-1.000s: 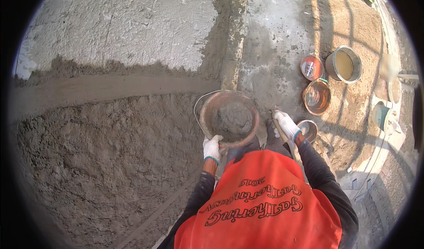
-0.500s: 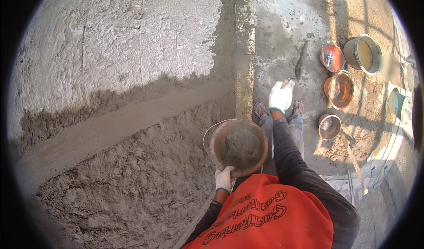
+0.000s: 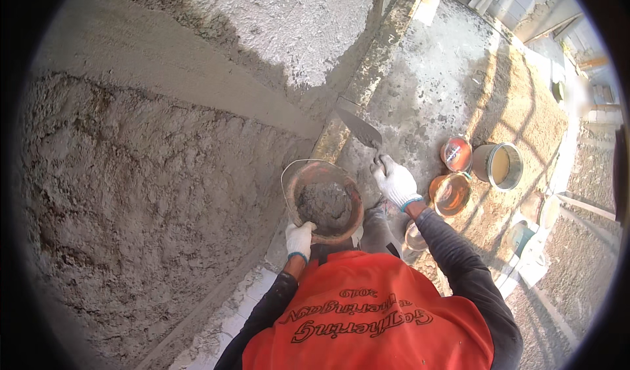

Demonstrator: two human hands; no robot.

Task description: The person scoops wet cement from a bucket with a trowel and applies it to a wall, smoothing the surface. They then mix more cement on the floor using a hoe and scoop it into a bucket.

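My left hand [image 3: 300, 240], in a white glove, grips the near left rim of a round bucket [image 3: 356, 202] held in front of my body. Wet grey mortar [image 3: 324, 206] lies inside it, and a thin wire handle hangs over its left side. In my gloved right hand [image 3: 396, 181] is a trowel [image 3: 361, 131], its fingers closed round the handle. The pointed blade reaches up and to the left, beyond the bucket's far side. Rough mortar-coated wall [image 3: 151, 173] spreads to the left, with a smoother band [image 3: 177, 58] running across it.
On the right stand an orange-red container [image 3: 456, 154], an orange bowl [image 3: 451, 195] and a grey bucket of murky liquid [image 3: 501, 166]. Another small bowl [image 3: 415, 237] is partly hidden by my right arm. Sand [image 3: 525, 101] lies beyond them. A mortar-spotted strip [image 3: 384, 51] edges the wall.
The view has turned, so the wall and containers appear shifted. My right hand has come closer to the bucket, and the trowel blade now shows broadly. My left hand keeps its grip on the rim.
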